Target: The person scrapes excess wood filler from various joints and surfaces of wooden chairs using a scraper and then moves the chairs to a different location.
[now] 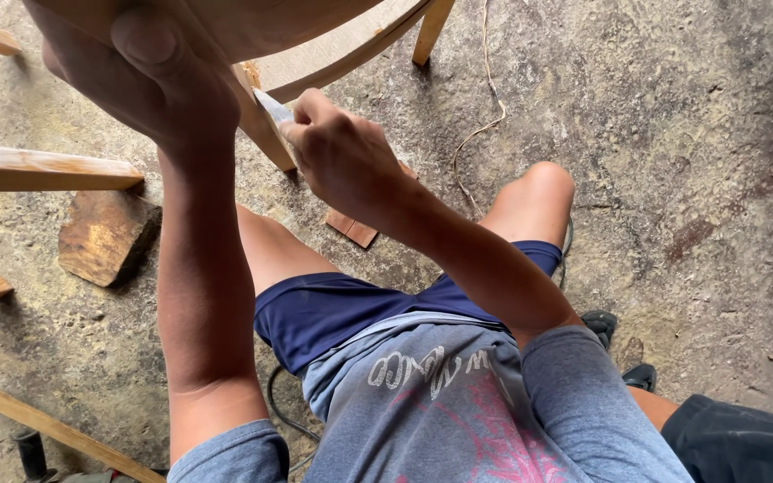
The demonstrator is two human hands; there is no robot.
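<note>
Two hands share one job: my left hand point(149, 76) clamps the chair point(252, 27) at eleven o'clock to steady it, while my right hand point(337, 152) pinches sandpaper point(272, 105) against its leg point(261, 125) at twelve.

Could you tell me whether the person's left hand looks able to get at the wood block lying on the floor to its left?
Probably not as things stand: the left hand grips the wooden furniture frame, well above the wood block. Nothing lies between them.

Single head view, looking steeply down, close over own arms and lap, concrete floor point(673, 179) beyond.
</note>
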